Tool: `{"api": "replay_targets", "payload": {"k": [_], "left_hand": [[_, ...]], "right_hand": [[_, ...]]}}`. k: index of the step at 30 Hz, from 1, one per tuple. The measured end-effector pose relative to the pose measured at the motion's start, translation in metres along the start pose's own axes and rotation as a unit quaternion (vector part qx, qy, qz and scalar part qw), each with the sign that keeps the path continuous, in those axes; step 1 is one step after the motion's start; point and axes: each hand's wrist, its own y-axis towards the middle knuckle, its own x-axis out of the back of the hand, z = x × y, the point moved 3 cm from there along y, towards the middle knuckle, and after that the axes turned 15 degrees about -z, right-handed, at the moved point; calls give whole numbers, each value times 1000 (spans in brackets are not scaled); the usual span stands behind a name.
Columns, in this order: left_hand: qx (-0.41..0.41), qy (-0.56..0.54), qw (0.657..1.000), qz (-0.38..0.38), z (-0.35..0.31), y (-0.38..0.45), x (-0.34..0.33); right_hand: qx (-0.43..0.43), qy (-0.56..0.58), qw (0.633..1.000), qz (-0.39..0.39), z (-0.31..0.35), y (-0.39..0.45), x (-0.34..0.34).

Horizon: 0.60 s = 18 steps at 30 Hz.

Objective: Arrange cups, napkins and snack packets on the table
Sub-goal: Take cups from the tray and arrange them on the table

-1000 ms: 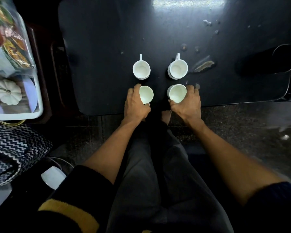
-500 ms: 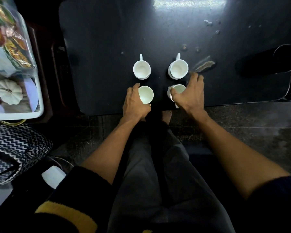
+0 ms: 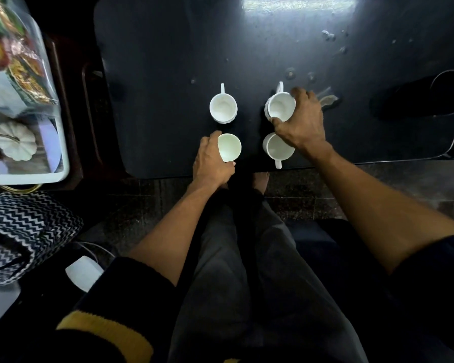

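Several white cups stand in a two-by-two group near the front edge of the black table (image 3: 155,87). My left hand (image 3: 210,161) grips the near left cup (image 3: 230,147) from its left side. My right hand (image 3: 302,121) grips the far right cup (image 3: 279,107), thumb on its near rim and fingers round its right side. The far left cup (image 3: 223,107) stands alone, handle pointing away. The near right cup (image 3: 277,149) sits partly under my right wrist, its handle pointing toward me.
A white tray (image 3: 63,163) at the left holds snack packets (image 3: 24,74) and a small white pumpkin (image 3: 16,140). A zigzag-patterned bag (image 3: 24,231) lies on the floor below it. A dark container (image 3: 430,95) lies at the table's right side. My legs are under the front edge.
My right hand let go of the near right cup, moved away from me and took hold of the far right cup. My left hand stayed on the near left cup.
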Motion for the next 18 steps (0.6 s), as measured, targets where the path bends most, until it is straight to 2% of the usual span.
{"api": "replay_targets", "payload": {"k": [5,8,11,18], "left_hand": [[-3,-3,1000,-3,1,0,-1],[-3,-4,1000,-3,1,0,-1],[-5,-3,1000,-1,1,0,-1],[-6,-6,1000,-2,2,-1,-1]], "right_hand": [[-46,32,998,-20,-9,-32,-3],[-70,24,997,-1,-18,-63,-11],[-74,14,997,24,-27,-82,-19],[-80,16,997,13,-29,-82,-20]]}}
